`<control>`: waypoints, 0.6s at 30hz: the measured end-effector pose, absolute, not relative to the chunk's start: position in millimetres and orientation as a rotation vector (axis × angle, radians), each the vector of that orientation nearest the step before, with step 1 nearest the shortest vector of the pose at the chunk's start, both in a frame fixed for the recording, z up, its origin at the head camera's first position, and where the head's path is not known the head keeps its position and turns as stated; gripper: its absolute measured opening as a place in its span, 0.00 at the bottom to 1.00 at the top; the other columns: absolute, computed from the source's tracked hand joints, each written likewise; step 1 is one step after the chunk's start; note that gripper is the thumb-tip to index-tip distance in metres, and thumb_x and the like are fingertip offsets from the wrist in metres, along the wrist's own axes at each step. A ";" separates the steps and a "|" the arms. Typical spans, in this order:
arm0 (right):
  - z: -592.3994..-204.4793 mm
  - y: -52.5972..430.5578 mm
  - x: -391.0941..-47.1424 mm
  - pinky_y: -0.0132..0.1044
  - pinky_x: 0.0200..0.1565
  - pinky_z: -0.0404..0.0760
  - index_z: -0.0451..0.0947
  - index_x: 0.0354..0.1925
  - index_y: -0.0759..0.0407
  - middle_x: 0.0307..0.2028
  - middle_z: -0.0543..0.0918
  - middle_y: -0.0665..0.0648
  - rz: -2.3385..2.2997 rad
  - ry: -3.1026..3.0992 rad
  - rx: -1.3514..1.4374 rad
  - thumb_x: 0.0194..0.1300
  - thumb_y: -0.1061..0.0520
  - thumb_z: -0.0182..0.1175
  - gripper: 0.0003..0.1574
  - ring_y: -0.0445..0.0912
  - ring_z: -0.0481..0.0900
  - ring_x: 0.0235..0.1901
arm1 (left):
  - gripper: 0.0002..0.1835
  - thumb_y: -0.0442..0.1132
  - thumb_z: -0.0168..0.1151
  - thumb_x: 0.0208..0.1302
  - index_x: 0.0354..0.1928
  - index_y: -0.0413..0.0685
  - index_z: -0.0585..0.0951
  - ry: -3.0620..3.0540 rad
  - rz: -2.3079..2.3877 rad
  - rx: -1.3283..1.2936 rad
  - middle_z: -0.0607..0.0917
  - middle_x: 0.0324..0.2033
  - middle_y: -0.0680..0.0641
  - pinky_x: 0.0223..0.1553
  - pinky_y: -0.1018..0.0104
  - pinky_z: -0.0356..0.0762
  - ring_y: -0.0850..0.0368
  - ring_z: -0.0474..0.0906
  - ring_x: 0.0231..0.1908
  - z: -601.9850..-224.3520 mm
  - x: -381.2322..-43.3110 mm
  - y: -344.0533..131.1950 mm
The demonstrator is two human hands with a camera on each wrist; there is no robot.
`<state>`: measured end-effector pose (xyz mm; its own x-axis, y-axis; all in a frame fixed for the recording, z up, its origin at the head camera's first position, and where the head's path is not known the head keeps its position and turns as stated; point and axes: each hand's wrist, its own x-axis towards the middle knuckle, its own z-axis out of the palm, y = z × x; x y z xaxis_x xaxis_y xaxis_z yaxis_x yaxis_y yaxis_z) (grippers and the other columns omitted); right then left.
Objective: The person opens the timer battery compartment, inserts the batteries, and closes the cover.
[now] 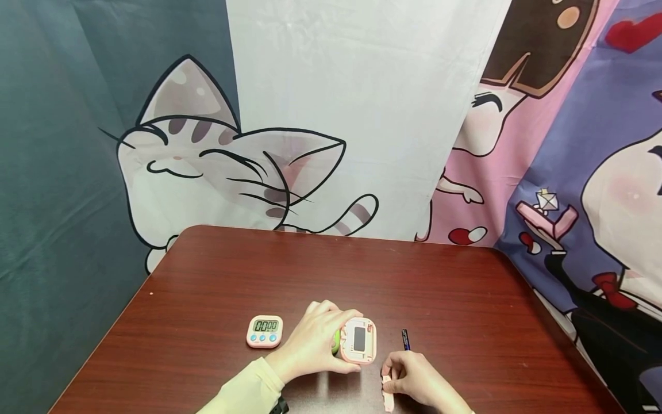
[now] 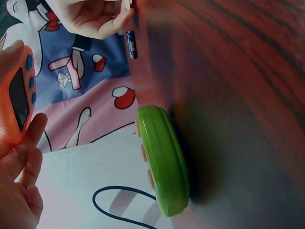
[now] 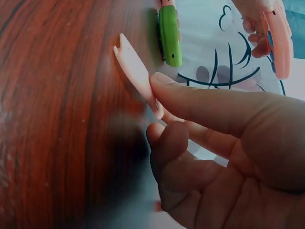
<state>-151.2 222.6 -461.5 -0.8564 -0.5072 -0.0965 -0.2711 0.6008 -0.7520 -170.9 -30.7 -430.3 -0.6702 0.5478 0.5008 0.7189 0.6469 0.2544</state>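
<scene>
My left hand (image 1: 312,342) grips a pink kitchen timer (image 1: 369,340) by its edges, raised over the table. Its back, with a dark rectangle, faces up in the head view; its blue buttons and dark screen show in the left wrist view. Low over the table, my right hand (image 1: 416,376) pinches a thin pink battery cover (image 3: 135,67) between thumb and fingers. Beyond the left hand, a green timer (image 2: 163,162) stands on the table, mostly hidden in the head view. A small dark-blue battery (image 1: 405,339) lies just past the right hand.
Left of my left hand, a second pink timer (image 1: 265,332) lies face up, reading 00:00. The reddish-brown table (image 1: 310,259) has rounded far corners. Cartoon-printed cloth (image 1: 362,86) hangs behind it and along the right side.
</scene>
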 end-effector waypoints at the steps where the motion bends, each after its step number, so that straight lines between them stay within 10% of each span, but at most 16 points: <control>1: -462.1 222.9 -151.6 0.28 0.20 0.66 0.77 0.27 0.55 0.16 0.71 0.41 -1.116 2.529 -0.633 0.44 0.60 0.72 0.12 0.30 0.66 0.17 | 0.43 0.67 0.73 0.32 0.56 0.61 0.75 -2.489 -0.622 -1.002 0.80 0.36 0.65 0.45 0.65 0.61 0.65 0.67 0.40 -430.2 -170.8 -30.7; 18: -466.2 232.7 -164.7 0.27 0.24 0.68 0.77 0.30 0.51 0.22 0.71 0.41 -1.094 2.979 -0.853 0.41 0.58 0.75 0.17 0.31 0.66 0.22 | 0.42 0.66 0.73 0.33 0.56 0.62 0.74 -2.514 -0.624 -0.986 0.80 0.37 0.65 0.46 0.65 0.61 0.66 0.67 0.40 -429.9 -169.6 -31.5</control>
